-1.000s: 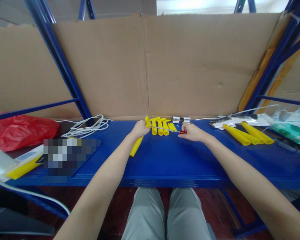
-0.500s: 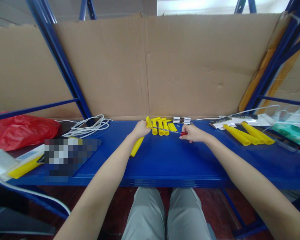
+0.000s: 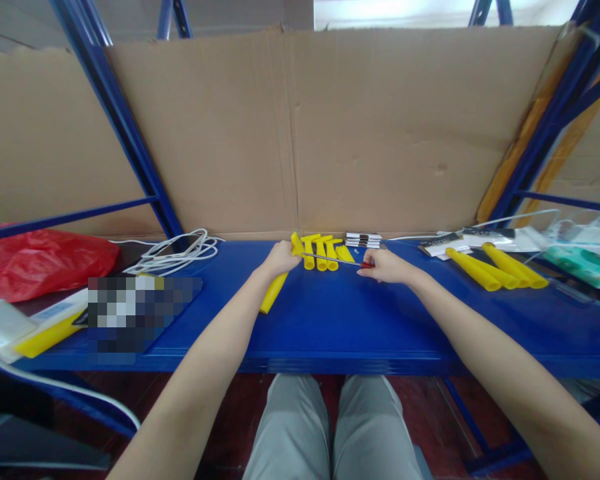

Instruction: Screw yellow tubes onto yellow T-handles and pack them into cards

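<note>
My left hand (image 3: 281, 257) is closed around a long yellow plastic handle (image 3: 274, 293). The handle's lower part slants down toward the bench edge, and its wider yellow head sticks up past my fingers. In my closed right hand (image 3: 383, 267) is a screwdriver (image 3: 337, 259) with a red grip. Its thin metal shaft runs left, with the tip at the yellow head; whether it sits in a screw is too small to tell. Just behind the shaft lie several yellow handles (image 3: 321, 260) in a row, with small flat yellow pieces (image 3: 345, 254) to their right.
Banded white-and-black strips (image 3: 363, 240) lie by the cardboard wall (image 3: 380, 133). On the right of the blue bench (image 3: 330, 327) are more yellow handles (image 3: 480, 270) and packets (image 3: 443, 245). Leftward are a white cable coil (image 3: 195, 250), a red bag (image 3: 40, 263) and another yellow handle (image 3: 50, 337).
</note>
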Demonstrator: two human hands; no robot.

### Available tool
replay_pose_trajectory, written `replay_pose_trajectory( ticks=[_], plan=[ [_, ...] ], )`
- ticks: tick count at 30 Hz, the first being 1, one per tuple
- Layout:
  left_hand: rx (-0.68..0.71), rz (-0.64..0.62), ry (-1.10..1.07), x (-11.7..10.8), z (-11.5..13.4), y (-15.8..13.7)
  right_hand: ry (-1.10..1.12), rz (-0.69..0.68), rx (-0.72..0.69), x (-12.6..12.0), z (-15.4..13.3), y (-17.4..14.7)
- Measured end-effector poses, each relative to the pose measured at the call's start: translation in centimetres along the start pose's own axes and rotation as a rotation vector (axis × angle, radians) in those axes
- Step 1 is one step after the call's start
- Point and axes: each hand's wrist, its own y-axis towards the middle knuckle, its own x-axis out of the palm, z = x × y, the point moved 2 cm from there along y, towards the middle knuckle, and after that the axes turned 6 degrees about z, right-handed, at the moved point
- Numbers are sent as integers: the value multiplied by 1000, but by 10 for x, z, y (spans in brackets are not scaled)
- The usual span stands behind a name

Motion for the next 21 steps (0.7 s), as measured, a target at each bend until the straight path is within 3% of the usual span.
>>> replay_pose_trajectory(
  ticks=[8, 15, 21],
  plan=[
    [-22, 12, -18, -1, 1, -2, -48, -95, -80, 1, -1, 1],
    [7, 12, -17, 2, 0, 0, 1, 14, 12, 0, 2, 0],
    [7, 5, -7, 2, -1, 0, 18, 12, 17, -1, 4, 0]
  ],
)
